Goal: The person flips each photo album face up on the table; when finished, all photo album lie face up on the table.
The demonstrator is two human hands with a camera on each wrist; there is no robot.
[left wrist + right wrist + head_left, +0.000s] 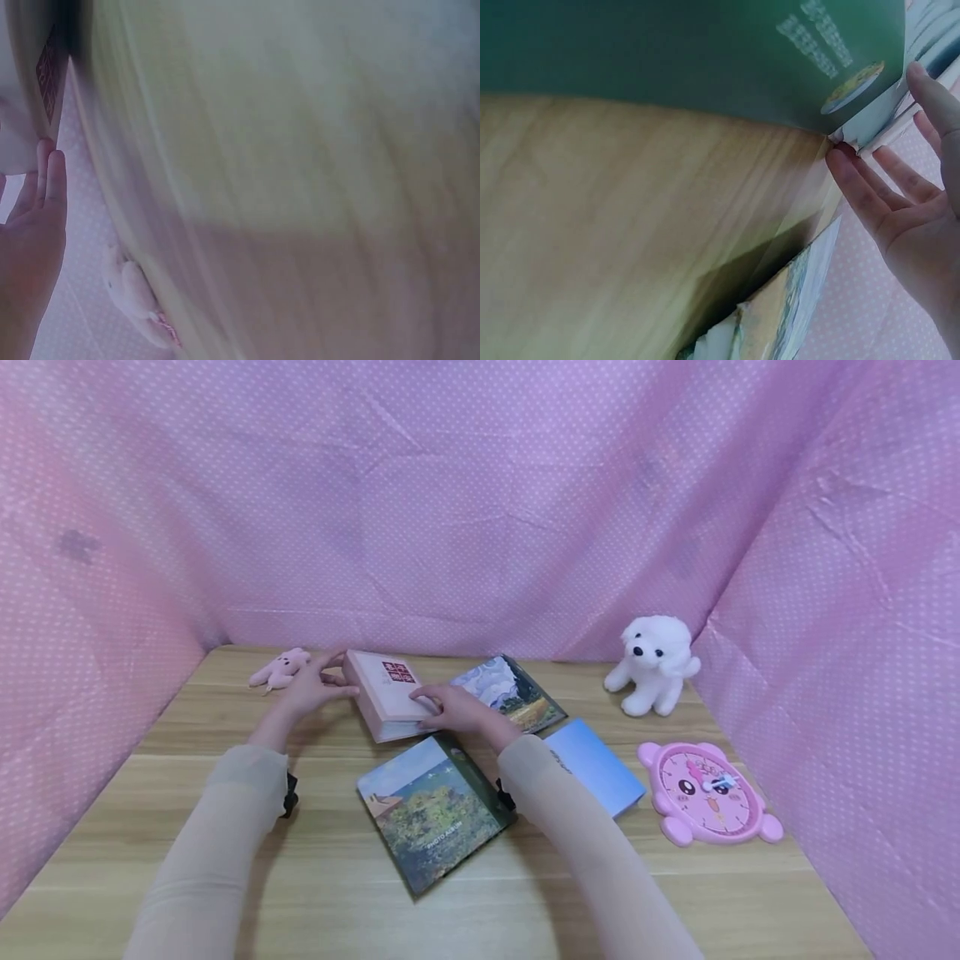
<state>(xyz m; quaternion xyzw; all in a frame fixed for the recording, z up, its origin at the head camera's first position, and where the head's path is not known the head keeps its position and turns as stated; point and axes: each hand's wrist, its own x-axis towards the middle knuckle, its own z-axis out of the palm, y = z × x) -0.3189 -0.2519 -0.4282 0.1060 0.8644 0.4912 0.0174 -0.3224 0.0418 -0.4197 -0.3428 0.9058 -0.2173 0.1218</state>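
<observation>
A thick white book (386,689) with red square characters on its cover lies toward the back of the table, its page edges facing front. My left hand (307,687) is at its left side, fingertips touching the edge by the far corner; the left wrist view shows those fingers fairly straight. With my right hand (459,708) I grip the book's near right part, one finger over the cover and another digit at the page edges. Just in front lies a photo album (438,806) with a painted landscape and a dark green strip.
Behind my right hand is another landscape-covered album (517,693), with a blue book (596,768) nearer. A white plush dog (652,664) and a pink toy clock (711,793) occupy the right side. A small pink plush toy (280,668) lies beyond my left hand. Pink dotted cloth (480,510) walls the table.
</observation>
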